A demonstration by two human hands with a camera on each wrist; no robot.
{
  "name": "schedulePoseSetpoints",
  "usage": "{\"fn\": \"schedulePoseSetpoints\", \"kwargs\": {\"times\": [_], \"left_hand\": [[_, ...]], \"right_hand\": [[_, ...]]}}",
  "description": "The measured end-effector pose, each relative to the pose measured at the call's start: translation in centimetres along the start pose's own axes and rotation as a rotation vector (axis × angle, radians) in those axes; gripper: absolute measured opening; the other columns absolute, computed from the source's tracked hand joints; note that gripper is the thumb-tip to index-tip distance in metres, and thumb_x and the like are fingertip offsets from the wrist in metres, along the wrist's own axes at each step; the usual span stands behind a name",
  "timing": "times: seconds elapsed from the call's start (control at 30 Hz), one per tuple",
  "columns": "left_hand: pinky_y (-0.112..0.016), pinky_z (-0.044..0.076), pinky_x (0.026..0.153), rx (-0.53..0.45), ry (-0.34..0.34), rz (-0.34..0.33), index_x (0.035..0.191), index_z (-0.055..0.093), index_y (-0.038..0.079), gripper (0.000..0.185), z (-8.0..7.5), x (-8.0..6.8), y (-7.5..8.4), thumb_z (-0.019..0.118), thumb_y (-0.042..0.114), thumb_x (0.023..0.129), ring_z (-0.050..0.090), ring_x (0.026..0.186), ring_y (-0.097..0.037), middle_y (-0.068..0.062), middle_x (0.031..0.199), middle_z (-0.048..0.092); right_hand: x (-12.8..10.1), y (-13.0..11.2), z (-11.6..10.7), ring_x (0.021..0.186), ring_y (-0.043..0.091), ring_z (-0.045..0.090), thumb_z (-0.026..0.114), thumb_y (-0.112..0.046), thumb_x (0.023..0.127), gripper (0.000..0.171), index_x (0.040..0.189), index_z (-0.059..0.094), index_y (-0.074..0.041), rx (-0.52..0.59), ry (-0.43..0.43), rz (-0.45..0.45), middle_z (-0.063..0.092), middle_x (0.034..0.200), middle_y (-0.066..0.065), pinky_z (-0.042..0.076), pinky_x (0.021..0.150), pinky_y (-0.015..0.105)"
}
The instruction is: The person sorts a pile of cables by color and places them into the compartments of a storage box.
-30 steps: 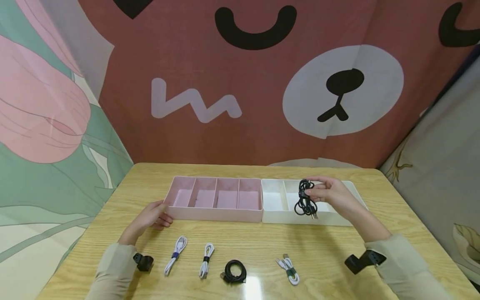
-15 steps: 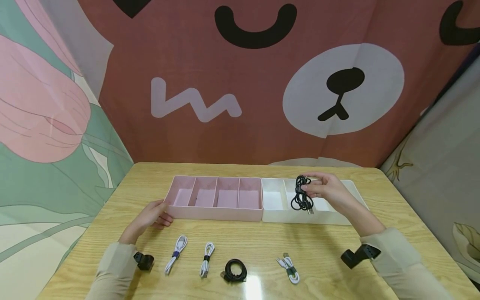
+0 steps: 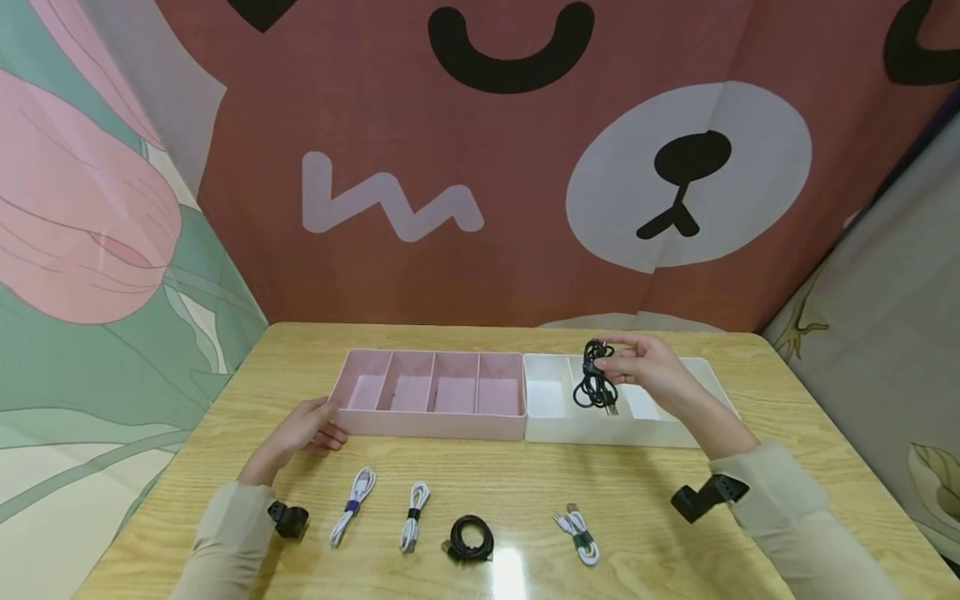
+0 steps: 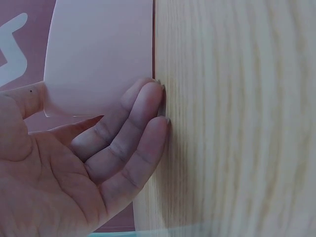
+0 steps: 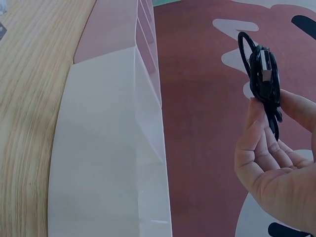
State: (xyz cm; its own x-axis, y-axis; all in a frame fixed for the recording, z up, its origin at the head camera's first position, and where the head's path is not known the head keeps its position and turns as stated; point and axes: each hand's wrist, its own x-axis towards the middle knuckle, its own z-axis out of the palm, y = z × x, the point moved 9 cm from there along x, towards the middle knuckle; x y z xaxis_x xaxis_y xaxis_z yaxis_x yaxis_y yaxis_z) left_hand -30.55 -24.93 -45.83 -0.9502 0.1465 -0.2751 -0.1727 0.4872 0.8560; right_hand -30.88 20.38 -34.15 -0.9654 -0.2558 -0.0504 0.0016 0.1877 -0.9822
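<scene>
My right hand (image 3: 637, 367) pinches a bundled black cable (image 3: 594, 379) by its upper end and holds it hanging above the white divided tray (image 3: 645, 433). The right wrist view shows the black cable (image 5: 261, 74) between thumb and fingers, above the white tray (image 5: 103, 163). My left hand (image 3: 303, 429) rests on the table with straight fingers touching the front left corner of the pink divided tray (image 3: 431, 427). In the left wrist view the fingers (image 4: 143, 133) lie against the pink tray wall (image 4: 98, 54).
On the wooden table (image 3: 675, 483) near me lie two white cables (image 3: 352, 504) (image 3: 412, 504), a coiled black cable (image 3: 468, 540) and a white cable with a green tie (image 3: 579, 537). Patterned cloth walls enclose the back and sides.
My right hand has carried the black cable up and a little left and farther back over the white tray. The left hand has stayed at the pink tray's corner.
</scene>
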Motion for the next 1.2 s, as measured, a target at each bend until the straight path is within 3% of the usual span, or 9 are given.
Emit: {"fn": "schedulePoseSetpoints", "kwargs": {"times": [1.2], "left_hand": [[-0.036, 0.052, 0.059, 0.003, 0.011, -0.017, 0.128, 0.035, -0.011, 0.055, 0.0, 0.1, -0.2, 0.033, 0.035, 0.098, 0.061, 0.067, -0.021, -0.011, 0.078, 0.063]], "right_hand": [[2.9, 0.8, 2.0, 0.063, 0.007, 0.058, 0.063, -0.005, 0.084, 0.054, 0.130, 0.039, 0.010, 0.058, -0.003, 0.024, 0.064, 0.075, -0.005, 0.051, 0.065, 0.024]]}}
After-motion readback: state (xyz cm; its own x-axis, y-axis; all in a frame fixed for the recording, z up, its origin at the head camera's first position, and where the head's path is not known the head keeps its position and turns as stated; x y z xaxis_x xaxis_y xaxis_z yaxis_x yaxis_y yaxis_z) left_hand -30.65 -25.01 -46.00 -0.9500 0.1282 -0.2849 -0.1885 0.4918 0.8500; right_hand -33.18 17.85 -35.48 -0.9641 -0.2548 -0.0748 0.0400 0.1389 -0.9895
